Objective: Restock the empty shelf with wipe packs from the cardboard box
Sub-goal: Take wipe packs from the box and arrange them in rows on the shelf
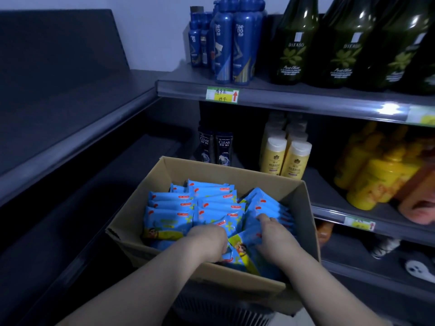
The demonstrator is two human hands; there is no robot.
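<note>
Dim shop aisle: both hands down in the cardboard box (226,171), gathering wipe packs (211,204).

Picking-up is the step in hand. The left hand (209,238) and right hand (274,237) curl over a bundle at the box's near side, fingers (264,218) bent round the blue packs (left tips hidden). Next, I judge, comes lifting the bundle clear and carrying it to the empty shelf (70,95) left of the box. Beyond the box stand CLEAR bottles (223,149). Above it are green DIFASO "Pure Olive" bottles (292,48) and a price tag (222,94) with a red arrow.
</note>
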